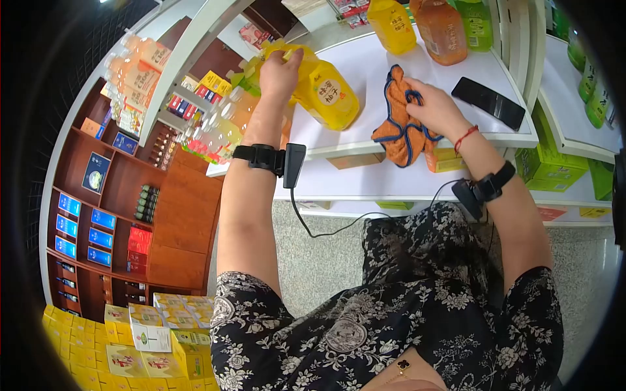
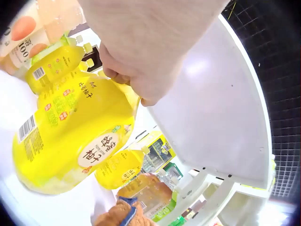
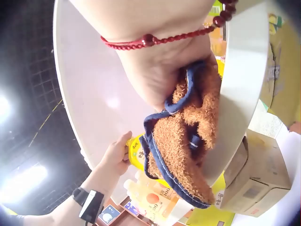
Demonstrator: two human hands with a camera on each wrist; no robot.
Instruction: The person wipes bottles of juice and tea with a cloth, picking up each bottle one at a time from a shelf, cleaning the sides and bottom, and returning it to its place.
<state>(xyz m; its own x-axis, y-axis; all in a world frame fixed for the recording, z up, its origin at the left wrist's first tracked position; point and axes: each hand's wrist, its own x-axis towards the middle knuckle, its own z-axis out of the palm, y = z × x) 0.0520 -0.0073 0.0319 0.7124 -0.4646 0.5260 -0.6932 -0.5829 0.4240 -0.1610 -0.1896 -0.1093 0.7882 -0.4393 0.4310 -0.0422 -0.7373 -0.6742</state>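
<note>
My left hand (image 1: 279, 77) grips the top end of a large yellow juice bottle (image 1: 331, 96), which tilts over the white shelf (image 1: 365, 72). In the left wrist view the fingers curl round the upper end of the same bottle (image 2: 75, 136), and its cap is hidden. An orange-brown terry cloth (image 1: 399, 133) with dark blue edging hangs bunched from my right hand (image 1: 438, 109), over the shelf's front edge. Up close in the right wrist view, this cloth (image 3: 176, 146) covers most of the fingers holding it.
Right of the cloth lies a black phone (image 1: 489, 103). Another yellow bottle (image 1: 392, 26), an orange bottle (image 1: 442, 32) and a green one (image 1: 476, 26) stand at the back of the shelf. Several bottles (image 1: 222, 124) crowd the left side. Below sits a cardboard box (image 3: 258, 174).
</note>
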